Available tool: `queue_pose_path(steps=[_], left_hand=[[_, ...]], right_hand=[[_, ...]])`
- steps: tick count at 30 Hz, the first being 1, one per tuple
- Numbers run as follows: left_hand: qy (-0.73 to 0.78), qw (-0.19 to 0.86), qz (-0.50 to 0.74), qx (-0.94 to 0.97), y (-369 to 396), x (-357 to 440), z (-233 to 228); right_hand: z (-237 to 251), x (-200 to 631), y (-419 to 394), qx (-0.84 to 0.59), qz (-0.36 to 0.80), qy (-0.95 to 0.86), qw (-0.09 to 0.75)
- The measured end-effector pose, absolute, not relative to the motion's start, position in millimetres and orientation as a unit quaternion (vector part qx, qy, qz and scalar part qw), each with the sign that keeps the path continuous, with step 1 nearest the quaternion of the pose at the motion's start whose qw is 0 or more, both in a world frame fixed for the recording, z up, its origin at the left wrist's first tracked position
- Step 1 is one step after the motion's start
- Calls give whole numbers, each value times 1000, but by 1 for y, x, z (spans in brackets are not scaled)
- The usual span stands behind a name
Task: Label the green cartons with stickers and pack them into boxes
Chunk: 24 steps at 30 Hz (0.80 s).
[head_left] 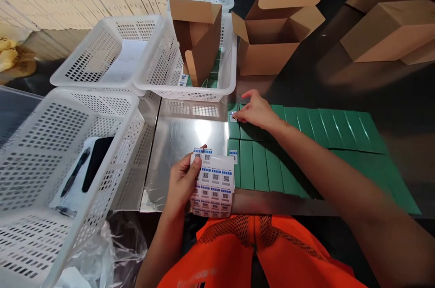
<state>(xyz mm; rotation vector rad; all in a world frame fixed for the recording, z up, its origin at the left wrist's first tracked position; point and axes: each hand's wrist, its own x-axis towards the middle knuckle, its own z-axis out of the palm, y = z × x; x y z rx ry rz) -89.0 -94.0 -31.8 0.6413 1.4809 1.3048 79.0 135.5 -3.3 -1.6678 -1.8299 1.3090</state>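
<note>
there, right hand [257, 111] on sticker [233, 117]

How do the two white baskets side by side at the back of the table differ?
The left basket holds only a flat white sheet; the right basket holds an upright brown carton and green boxes with a sticker. The left basket lies farther from the right hand. Both are white, perforated plastic and touch along one rim.

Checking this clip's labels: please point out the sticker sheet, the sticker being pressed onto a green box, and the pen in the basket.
sticker sheet [215, 184], head view, middle of the sheet held by the left hand [181, 184].
sticker [233, 117], head view, visible part at the right hand [258, 110] fingertips.
pen [75, 171], head view, mid-barrel.
</note>
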Motion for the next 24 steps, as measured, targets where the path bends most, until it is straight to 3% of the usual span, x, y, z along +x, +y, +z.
queue_pose_path(steps=[4,9,13,18,20,24], left_hand=[[624,461,535,335,-89,-86,-24],[635,383,528,415,-81,-78,-16],[626,406,527,407,-75,-68,-17],[633,455,544,311,-79,-70,-23],[628,467,553,284,-82,-71,-23],[626,475,552,279,-86,-69,-20]], right_hand=[[7,83,132,-574,343,-725,163],[24,96,68,-396,561,-700,198],[34,103,24,-337,524,-731,278],[34,120,66,-370,533,-650,395],[28,126,97,-424,540,-623,374],[14,126,136,-491,582,-604,234]])
